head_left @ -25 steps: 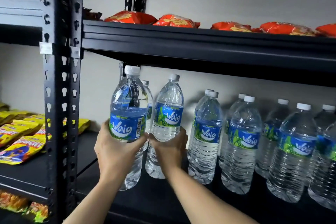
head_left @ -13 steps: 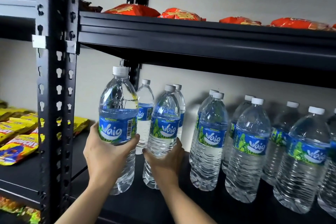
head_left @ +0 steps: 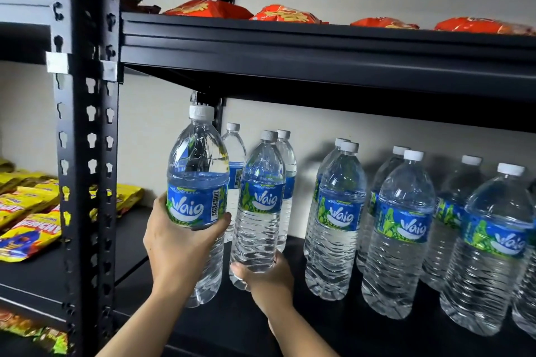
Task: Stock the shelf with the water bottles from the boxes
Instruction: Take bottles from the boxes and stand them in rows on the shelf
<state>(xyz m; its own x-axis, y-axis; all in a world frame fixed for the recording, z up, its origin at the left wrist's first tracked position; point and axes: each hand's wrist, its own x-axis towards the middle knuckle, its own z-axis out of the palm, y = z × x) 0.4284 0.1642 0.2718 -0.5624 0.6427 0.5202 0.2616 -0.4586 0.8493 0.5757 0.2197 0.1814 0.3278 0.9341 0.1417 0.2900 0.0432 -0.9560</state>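
Note:
My left hand [head_left: 179,246] grips a clear water bottle [head_left: 198,171] with a blue label and white cap, held upright at the left end of the black shelf [head_left: 319,327]. My right hand [head_left: 266,278] is curled round the base of a second water bottle [head_left: 261,206], standing just right of the first. Two more bottles [head_left: 285,159] stand behind these. Several identical bottles [head_left: 403,229] stand in rows along the shelf to the right.
A black slotted upright post [head_left: 87,153] stands just left of my left hand. The upper shelf [head_left: 319,49] hangs low over the bottle caps and carries red snack packs [head_left: 208,7]. Yellow snack packs [head_left: 26,211] lie on the neighbouring shelf at left.
My right hand has slid down from the middle of its bottle to the base as the bottle moved back onto the shelf. My left hand still holds its bottle at the shelf's left end.

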